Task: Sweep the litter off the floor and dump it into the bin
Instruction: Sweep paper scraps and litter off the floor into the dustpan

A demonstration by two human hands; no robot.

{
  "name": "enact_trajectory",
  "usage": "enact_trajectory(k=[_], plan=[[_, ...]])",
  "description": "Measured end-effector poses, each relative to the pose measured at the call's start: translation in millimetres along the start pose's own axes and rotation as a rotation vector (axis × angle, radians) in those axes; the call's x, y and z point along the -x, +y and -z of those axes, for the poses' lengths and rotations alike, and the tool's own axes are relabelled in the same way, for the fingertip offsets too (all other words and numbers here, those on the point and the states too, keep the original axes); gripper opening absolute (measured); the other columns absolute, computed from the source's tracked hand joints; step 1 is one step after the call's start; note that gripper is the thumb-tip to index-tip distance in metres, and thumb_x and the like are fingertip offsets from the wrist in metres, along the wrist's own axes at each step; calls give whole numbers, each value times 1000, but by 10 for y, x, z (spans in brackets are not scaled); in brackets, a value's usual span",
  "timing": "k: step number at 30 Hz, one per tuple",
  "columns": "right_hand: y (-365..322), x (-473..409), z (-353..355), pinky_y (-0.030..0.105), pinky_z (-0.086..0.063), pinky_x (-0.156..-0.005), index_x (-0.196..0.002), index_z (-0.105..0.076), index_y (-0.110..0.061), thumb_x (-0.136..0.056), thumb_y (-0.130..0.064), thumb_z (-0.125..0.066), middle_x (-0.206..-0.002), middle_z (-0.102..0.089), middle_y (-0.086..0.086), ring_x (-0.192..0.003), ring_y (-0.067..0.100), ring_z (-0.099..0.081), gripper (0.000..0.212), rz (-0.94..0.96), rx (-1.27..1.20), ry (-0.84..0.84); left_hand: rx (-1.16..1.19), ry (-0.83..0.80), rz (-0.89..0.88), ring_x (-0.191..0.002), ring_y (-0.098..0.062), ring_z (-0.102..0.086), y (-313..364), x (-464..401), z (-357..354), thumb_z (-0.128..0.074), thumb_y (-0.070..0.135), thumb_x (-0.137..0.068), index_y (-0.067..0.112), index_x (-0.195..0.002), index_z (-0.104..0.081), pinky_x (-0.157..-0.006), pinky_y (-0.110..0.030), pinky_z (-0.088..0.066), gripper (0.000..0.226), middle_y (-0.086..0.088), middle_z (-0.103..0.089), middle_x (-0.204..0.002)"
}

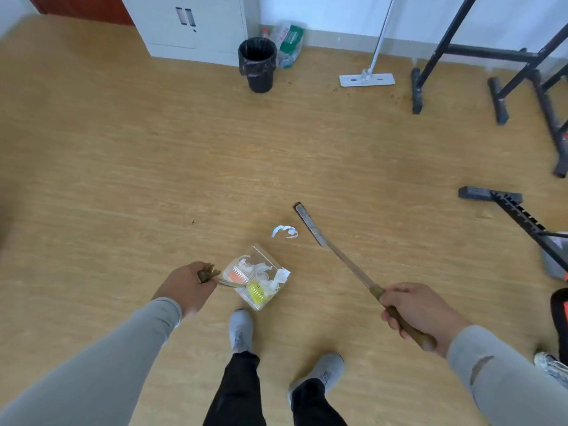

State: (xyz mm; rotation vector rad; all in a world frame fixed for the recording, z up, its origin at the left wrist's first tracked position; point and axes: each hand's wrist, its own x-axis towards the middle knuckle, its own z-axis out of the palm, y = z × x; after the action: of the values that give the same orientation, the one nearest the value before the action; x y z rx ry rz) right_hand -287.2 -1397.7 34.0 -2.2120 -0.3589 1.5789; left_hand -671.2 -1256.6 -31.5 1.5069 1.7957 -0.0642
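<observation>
My left hand [188, 287] grips the handle of a clear dustpan [261, 256] that rests on the wooden floor in front of my feet. Crumpled white paper and yellow and orange scraps lie inside it. My right hand [415, 312] holds the brown handle of a long broom [310, 224], whose narrow head sits on the floor to the right of a white scrap of litter [284, 231]. That scrap lies just beyond the dustpan's far edge. A black bin [257, 64] with a black liner stands far ahead by the cabinet.
A white cabinet [190, 26] stands at the back wall with a plastic package [290, 41] beside the bin. A flat mop [367, 79] leans on the wall. Black metal stand legs [498, 96] occupy the right side. Another person's shoe [551, 365] shows at the right edge.
</observation>
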Motion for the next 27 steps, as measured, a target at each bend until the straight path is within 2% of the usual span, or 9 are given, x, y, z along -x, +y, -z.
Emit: enact_trajectory(k=[3, 7, 12, 16, 21, 24, 27], plan=[[-198, -75, -151, 25, -37, -38, -105, -68, -5, -94, -2, -59, -63, -65, 18, -45, 23, -50, 14, -15, -6, 19, -4, -11, -3, -80, -14, -63, 65, -359, 111, -67, 32, -93, 22, -118, -66, -77, -30, -50, 27, 10, -66, -90], [-492, -276, -400, 26, -39, -39, -104, -69, -8, -93, -2, -60, -63, -67, 17, -45, 23, -51, 15, -16, 12, 58, -67, -61, -40, -80, -18, -66, 141, -815, 219, -64, 33, -95, 24, -113, -62, -79, -35, -58, 21, 7, -66, -91], [-970, -705, -855, 28, -41, -42, -99, -72, -4, -92, -3, -59, -63, -67, 15, -47, 24, -53, 15, -40, 61, 96, -133, -144, -63, -74, -21, -67, 116, -1285, 308, -60, 35, -95, 25, -113, -62, -73, -37, -60, 21, 2, -68, -88], [-1218, -1067, -1275, 31, -44, -48, -97, -72, -5, -93, -5, -58, -66, -67, 14, -50, 23, -55, 14, -59, 92, 107, -147, -141, -85, -79, -21, -67, 119, -1546, 315, -58, 35, -94, 24, -110, -63, -78, -40, -60, 20, 3, -70, -91], [-1296, -1267, -1722, 27, -47, -50, -92, -73, -3, -95, -12, -57, -66, -68, 11, -47, 19, -58, 19, -28, 311, 20, -145, -144, -97, -78, -21, -65, 89, -1685, 332, -55, 35, -95, 24, -101, -62, -74, -36, -58, 14, 5, -67, -85], [-1405, -1130, -1524, 29, -45, -49, -99, -75, -8, -95, -15, -59, -62, -68, 11, -49, 22, -53, 17, -81, 424, -119, -145, -152, -98, -79, -22, -65, 64, -1684, 337, -54, 35, -96, 25, -101, -61, -72, -34, -56, 14, 4, -67, -86], [-1595, -771, -980, 27, -39, -41, -115, -71, -11, -97, -5, -61, -67, -67, 19, -47, 23, -49, 21, -163, 353, -176, -141, -159, -105, -75, -22, -65, 42, -1679, 371, -53, 35, -96, 24, -101, -60, -69, -35, -57, 15, 3, -67, -83]])
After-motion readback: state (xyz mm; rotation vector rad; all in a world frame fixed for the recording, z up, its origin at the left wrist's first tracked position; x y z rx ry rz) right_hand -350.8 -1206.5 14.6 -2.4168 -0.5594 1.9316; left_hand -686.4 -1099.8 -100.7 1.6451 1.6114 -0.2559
